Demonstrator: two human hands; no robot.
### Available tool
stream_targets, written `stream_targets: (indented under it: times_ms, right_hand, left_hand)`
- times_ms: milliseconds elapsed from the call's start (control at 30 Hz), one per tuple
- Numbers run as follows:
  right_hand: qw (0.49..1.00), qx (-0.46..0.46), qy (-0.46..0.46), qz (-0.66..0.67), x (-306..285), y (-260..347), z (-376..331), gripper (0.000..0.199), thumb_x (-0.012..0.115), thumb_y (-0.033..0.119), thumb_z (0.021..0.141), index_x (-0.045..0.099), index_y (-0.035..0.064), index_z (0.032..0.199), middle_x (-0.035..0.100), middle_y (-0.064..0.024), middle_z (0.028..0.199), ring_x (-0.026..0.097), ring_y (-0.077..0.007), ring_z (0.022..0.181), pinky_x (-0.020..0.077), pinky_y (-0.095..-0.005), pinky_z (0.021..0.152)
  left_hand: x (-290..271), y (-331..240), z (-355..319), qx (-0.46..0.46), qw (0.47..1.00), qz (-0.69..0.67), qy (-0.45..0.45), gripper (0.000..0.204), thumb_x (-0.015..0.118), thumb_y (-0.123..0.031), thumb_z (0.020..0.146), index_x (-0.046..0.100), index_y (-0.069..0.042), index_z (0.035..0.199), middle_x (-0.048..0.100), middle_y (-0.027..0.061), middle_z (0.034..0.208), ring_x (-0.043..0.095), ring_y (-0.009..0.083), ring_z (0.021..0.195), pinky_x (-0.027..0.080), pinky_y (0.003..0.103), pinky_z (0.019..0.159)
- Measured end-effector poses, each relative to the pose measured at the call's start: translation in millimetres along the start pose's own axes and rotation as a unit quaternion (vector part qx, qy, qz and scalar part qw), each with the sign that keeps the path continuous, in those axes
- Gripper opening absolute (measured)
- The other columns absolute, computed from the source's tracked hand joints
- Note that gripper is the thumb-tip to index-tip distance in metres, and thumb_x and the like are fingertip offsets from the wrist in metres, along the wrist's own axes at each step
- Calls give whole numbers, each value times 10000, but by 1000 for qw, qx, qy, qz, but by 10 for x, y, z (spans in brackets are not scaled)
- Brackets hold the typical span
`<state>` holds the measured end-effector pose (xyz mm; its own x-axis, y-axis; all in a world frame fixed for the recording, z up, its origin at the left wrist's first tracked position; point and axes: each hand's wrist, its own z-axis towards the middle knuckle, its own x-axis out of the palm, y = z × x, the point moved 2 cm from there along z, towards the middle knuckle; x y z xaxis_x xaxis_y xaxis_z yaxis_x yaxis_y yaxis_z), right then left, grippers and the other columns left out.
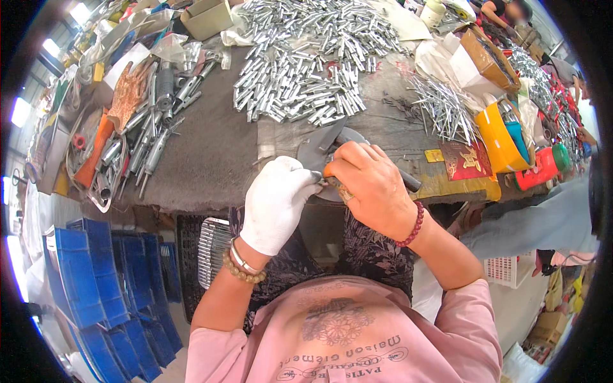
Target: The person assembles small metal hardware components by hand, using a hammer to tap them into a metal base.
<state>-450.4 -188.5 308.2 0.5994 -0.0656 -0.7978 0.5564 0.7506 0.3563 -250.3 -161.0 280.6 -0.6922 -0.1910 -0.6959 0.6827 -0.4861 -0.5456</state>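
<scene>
My left hand (274,204) wears a white glove, its fingers pinched together over the near edge of the bench. Close beside it, my bare right hand (373,182) is also closed, with an orange covering on one fingertip. The fingertips meet around something small and dark, too hidden to name. Just beyond them lies a round grey metal plate (311,152). A dark rod (409,181) sticks out to the right from behind my right hand. Farther back spreads a large heap of short silver metal tubes (300,83).
Thin metal pins (444,108) lie in a pile at right, near a red card (467,159) and a yellow container (501,137). Orange work gloves (129,96) and long metal tools (150,143) crowd the left. Blue bins (89,274) stand below left. Another person (507,14) is at far right.
</scene>
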Motion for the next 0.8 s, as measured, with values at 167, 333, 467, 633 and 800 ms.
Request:
stream_targets:
  times_ms: [167, 333, 467, 633, 800]
  right_hand:
    - [991, -51, 42, -113, 12, 75, 24, 150, 696, 72, 858, 715, 88, 1006, 616, -72, 1070, 646, -283, 1023, 524, -421, 916]
    - [992, -1, 33, -119, -150, 12, -16, 312, 735, 80, 853, 721, 107, 1164, 653, -75, 1064, 666, -290, 1025, 527, -429, 911]
    - [984, 89, 27, -152, -360, -287, -209, 528, 768, 48, 843, 675, 99, 1360, 692, -100, 1065, 685, -337, 1049, 538, -469, 945]
    - [987, 135, -55, -63, -387, -187, -351, 634, 768, -29, 785, 701, 113, 1399, 683, -132, 1035, 709, -358, 964, 576, -474, 843]
    - [992, 84, -93, -15, -460, 31, -570, 620, 752, -51, 791, 752, 127, 1384, 664, -132, 1056, 726, -329, 888, 596, -424, 739]
  left_hand:
    - [61, 27, 18, 11, 1000, 9, 1, 166, 842, -38, 802, 775, -60, 953, 672, 100, 936, 678, 307, 928, 558, 406, 826]
    - [37, 30, -10, 12, 1000, 1, -11, 191, 849, -57, 820, 789, -48, 1001, 667, 102, 930, 672, 310, 915, 556, 399, 823]
    - [16, 23, -4, 9, 998, -53, -10, 185, 845, -61, 839, 791, -40, 1014, 663, 107, 933, 665, 315, 917, 546, 400, 826]
    - [1, 77, 14, 17, 998, -60, 15, 180, 847, -65, 846, 784, -31, 1010, 661, 109, 937, 656, 317, 904, 536, 410, 813]
    - [13, 75, 14, 24, 998, -63, -4, 193, 854, -45, 832, 785, -34, 1011, 659, 105, 931, 654, 314, 888, 536, 404, 799]
